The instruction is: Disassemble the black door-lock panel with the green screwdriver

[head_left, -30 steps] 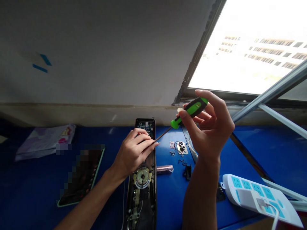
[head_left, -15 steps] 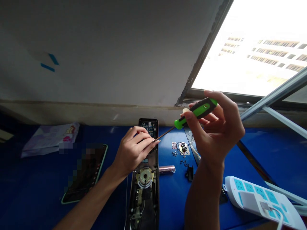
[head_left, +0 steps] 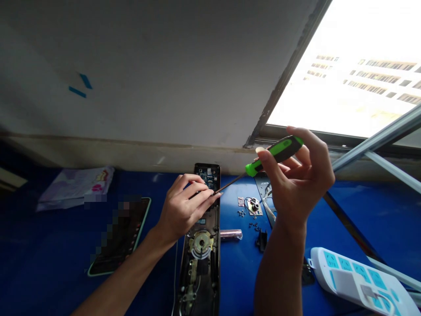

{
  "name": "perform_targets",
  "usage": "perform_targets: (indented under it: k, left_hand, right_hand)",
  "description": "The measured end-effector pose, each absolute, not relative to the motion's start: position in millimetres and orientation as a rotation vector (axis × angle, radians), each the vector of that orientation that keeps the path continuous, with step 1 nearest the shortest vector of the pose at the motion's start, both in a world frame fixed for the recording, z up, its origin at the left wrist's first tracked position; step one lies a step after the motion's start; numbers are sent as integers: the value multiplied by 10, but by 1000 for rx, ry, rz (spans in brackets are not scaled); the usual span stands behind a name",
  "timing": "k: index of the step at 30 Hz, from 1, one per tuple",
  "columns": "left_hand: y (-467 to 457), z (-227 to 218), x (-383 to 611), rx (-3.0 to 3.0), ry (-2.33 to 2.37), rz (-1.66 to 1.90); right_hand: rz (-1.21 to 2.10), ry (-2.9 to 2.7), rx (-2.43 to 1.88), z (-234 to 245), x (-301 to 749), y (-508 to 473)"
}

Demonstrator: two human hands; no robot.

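Note:
A long dark door-lock body lies opened on the blue table, its circuit board and round brass mechanism exposed. My left hand rests on its upper part, fingers pinched together around the tip of the screwdriver shaft. My right hand is raised above the table and closed on the green and black screwdriver, whose thin shaft slants down left to the lock.
A phone in a pale green case lies left of the lock, a plastic bag behind it. Small screws and a small board, a pinkish cylinder and a black clip lie to the right. A white power strip sits at lower right.
Both hands and the screwdriver keep the same pose. The whole scene has slid slightly right and down in view as the head turned.

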State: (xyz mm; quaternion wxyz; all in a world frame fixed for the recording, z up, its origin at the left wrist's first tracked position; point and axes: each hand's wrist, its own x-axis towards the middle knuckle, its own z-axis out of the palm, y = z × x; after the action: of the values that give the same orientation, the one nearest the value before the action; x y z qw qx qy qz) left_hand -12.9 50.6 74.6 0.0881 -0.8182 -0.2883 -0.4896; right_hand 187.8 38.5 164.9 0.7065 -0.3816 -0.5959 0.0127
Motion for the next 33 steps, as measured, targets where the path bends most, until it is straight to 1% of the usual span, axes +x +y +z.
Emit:
perform_targets:
  k: [5, 12, 23, 28, 33]
  left_hand:
    - [517, 734, -133, -2388, -861, -1484]
    - [563, 749, -164, -2356, -918, -1539]
    - [650, 659, -217, -2435, -1030, -1465]
    - [659, 615, -193, -2490, -1175, -1444]
    - [625, 548, -151, -2607, -1424, -1255]
  right_hand:
    - [-15, -1267, -925, 1613, 1851, 453]
    - [279, -1455, -919, 1549, 1932, 432]
    - [341, -1450, -876, 1403, 1749, 606]
    - [237, -1458, -860, 1391, 1672, 614]
    - [43, -1517, -862, 1370, 1630, 639]
